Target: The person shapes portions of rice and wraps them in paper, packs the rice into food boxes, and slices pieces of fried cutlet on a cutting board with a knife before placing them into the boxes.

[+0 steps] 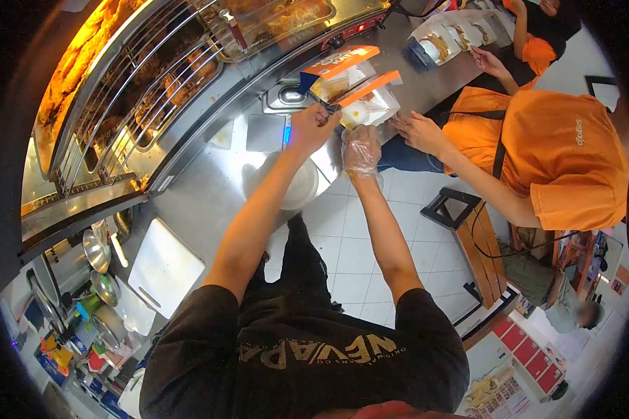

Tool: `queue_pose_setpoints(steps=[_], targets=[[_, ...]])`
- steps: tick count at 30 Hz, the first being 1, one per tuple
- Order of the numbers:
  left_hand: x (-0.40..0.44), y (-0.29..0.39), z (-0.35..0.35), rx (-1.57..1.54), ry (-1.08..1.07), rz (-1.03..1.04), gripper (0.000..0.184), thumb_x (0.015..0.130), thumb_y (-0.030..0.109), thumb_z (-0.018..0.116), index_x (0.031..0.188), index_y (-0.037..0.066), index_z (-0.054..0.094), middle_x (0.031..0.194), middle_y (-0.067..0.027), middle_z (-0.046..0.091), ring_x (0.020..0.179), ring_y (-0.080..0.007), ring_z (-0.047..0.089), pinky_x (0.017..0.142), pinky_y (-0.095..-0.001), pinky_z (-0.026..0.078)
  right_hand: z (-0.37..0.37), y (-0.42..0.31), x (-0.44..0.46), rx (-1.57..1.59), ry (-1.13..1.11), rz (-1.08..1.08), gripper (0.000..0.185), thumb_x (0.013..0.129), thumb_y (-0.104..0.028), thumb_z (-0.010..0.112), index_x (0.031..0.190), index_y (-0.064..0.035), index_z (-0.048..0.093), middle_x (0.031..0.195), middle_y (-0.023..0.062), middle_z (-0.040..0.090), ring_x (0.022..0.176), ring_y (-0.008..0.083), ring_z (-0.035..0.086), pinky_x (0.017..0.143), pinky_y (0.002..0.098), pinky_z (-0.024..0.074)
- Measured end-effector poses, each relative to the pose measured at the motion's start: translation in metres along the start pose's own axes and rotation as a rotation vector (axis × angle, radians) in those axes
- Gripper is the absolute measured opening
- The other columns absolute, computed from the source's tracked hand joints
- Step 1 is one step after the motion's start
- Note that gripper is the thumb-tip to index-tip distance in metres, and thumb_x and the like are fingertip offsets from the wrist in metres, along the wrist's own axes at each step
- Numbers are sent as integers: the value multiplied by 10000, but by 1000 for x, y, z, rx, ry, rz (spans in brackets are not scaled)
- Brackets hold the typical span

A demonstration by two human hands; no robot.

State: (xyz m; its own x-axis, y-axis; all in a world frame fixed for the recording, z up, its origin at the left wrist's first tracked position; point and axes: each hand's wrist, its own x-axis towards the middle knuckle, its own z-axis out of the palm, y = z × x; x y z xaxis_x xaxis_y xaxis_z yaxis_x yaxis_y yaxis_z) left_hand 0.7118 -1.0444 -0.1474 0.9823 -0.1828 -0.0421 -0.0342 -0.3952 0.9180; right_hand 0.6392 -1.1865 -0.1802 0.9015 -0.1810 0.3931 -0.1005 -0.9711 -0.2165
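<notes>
My bare left hand point(313, 128) is closed, its curled fingers at the left edge of an open orange-and-white takeaway box point(381, 106). My right hand point(361, 149), in a clear plastic glove, is at the box's near side with its fingers bent inward. What those fingers hold, if anything, is hidden. Some yellow bits and a pale liner show inside the box. Just behind it stands a second open takeaway box point(339, 66) with an orange lid and brownish food inside. A co-worker's hand point(421, 133) reaches in from the right, close to the nearer box.
A small scale point(266, 133) and a metal container point(286, 96) are on the steel counter point(196, 178). A heated display case point(147, 84) runs along the left. White cutting boards point(164, 265) lie lower left. Co-workers in orange shirts point(566, 153) stand right, near more filled boxes point(451, 42).
</notes>
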Motion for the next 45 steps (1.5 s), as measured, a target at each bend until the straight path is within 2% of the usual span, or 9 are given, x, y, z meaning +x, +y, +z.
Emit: queue_pose_setpoints(steps=[4, 8, 9, 13, 24, 27, 33, 39, 45], targets=[[-1, -5, 1, -122, 2, -115, 519, 899, 480, 739, 901, -31, 649, 765, -85, 706, 695, -160, 679, 671, -303, 551, -27, 5, 5, 85, 85, -19, 238, 910, -267, 692, 924, -30, 689, 870, 163, 642, 737, 344, 664, 641, 433, 542], [20, -51, 25, -766, 169, -604, 693, 956, 655, 536, 961, -29, 643, 809, -83, 707, 815, -186, 693, 774, -330, 558, -14, 21, -8, 428, -112, 793, 364, 928, -351, 657, 968, 8, 699, 1029, 209, 702, 981, 400, 673, 835, 460, 525], [29, -77, 36, -762, 151, -588, 740, 949, 667, 497, 1116, -47, 594, 977, -232, 708, 907, -235, 708, 751, -369, 567, 3, 36, -9, 485, -209, 878, 410, 931, -383, 652, 999, 17, 703, 1059, 222, 707, 1012, 405, 674, 850, 458, 522], [62, -73, 46, -4, 108, -531, 742, 929, 593, 502, 1156, -106, 606, 1090, -362, 668, 1044, -473, 669, 973, -492, 497, 44, 61, 9, 656, -429, 929, 556, 908, -461, 658, 1126, 48, 698, 1109, 283, 706, 1051, 421, 681, 920, 464, 506], [84, -68, 52, 491, 76, -255, 519, 968, 323, 407, 848, -73, 720, 912, -326, 700, 892, -457, 699, 883, -511, 529, 36, 37, 18, 1184, -275, 1284, 451, 827, -59, 607, 1269, 28, 625, 1179, 181, 680, 1050, 275, 669, 936, 352, 506], [83, -61, 45, 437, 132, -203, 494, 951, 303, 427, 829, -81, 714, 875, -329, 692, 858, -468, 696, 850, -519, 536, 75, 51, -7, 1179, -132, 1170, 456, 847, -92, 560, 1293, 3, 558, 1164, 151, 647, 1020, 292, 664, 781, 424, 602], [70, -70, 36, 362, 287, -145, 458, 910, 280, 505, 722, -90, 701, 787, -333, 675, 793, -465, 696, 797, -508, 546, 98, 51, -21, 1118, 24, 968, 418, 805, -23, 526, 1219, 26, 555, 1128, 140, 646, 994, 246, 653, 803, 336, 535], [46, -47, 10, 302, 316, -210, 435, 898, 260, 519, 718, -94, 697, 769, -325, 671, 786, -484, 685, 807, -533, 530, 90, 41, -14, 1071, -165, 1143, 522, 812, 40, 520, 1333, 14, 537, 1221, 145, 635, 1074, 262, 631, 922, 365, 508], [0, -64, -31, 216, 348, -252, 376, 908, 222, 515, 812, -109, 664, 861, -330, 682, 882, -475, 680, 796, -529, 528, 58, 23, -18, 1223, -142, 1048, 462, 777, 0, 659, 1237, 14, 625, 1110, 91, 701, 963, 229, 687, 837, 337, 535]])
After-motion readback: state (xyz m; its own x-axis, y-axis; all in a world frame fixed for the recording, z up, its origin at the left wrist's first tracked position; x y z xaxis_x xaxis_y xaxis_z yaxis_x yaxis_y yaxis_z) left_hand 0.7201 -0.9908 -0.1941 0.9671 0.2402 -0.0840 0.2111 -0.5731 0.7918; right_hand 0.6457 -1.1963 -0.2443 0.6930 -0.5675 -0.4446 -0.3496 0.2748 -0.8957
